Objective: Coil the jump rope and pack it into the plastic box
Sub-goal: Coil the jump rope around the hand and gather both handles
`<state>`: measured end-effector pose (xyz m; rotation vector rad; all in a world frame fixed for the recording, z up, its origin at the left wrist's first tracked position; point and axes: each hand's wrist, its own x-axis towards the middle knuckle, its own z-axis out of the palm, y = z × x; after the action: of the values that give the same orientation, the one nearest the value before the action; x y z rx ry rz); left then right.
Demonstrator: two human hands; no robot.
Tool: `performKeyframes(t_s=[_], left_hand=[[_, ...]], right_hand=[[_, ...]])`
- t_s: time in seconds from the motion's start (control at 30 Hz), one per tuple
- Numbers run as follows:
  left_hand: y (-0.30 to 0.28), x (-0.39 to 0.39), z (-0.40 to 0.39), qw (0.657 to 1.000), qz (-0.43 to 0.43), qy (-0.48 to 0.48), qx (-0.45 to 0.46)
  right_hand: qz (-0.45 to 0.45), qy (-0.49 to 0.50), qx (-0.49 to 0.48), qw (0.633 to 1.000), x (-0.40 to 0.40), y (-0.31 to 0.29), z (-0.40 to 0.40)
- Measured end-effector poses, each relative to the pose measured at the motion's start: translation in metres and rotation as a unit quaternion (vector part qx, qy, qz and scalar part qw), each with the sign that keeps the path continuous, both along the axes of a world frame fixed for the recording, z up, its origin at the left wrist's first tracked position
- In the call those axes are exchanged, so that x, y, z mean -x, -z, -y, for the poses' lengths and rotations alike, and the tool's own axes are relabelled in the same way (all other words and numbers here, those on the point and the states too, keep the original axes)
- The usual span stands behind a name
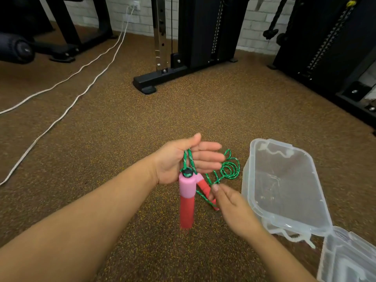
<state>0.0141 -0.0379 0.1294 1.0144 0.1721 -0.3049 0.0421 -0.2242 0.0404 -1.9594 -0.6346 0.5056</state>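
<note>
Rope (229,169) hangs off my left hand (183,159), handles (186,200) dangling below, box (284,186) on the floor (122,139) to the right.

1 head-worn wide-angle view looks forward and down, close over both forearms, the speckled rubber floor (122,139) stretching ahead.

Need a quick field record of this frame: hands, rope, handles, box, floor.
left hand: palm open, green rope looped over it
handles: two pink-and-red foam handles hang below the left hand
right hand: pinches a strand of the rope near the second handle
rope slack: small coil lying on the floor beside the box
plastic box: clear, open, nothing in it, lid hinged back at lower right
floor: speckled brown rubber
progress: coiling under way, nothing packed
</note>
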Motion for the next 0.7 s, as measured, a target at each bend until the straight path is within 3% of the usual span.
performKeyframes(t_s=[0.17,0.3,0.43,0.6,0.7], left_hand=[[0.010,-0.012,-0.011,0.994,0.004,-0.113,-0.004],[0.015,-0.017,-0.012,0.991,-0.018,-0.121,-0.046],[0.015,-0.017,-0.006,0.993,-0.049,-0.048,-0.092],[0.003,-0.007,0.007,0.984,-0.048,0.096,-0.141],[0.006,-0.003,0.008,0.977,-0.035,0.161,-0.135]], right_hand=[[0.115,-0.080,0.078,0.987,0.014,-0.010,0.003],[0.201,-0.146,0.094,0.964,0.019,-0.041,0.000],[0.264,-0.155,0.058,0.950,0.019,-0.077,-0.005],[0.212,-0.123,-0.021,0.969,0.006,-0.112,-0.009],[0.225,-0.084,-0.041,0.970,-0.007,-0.120,-0.005]])
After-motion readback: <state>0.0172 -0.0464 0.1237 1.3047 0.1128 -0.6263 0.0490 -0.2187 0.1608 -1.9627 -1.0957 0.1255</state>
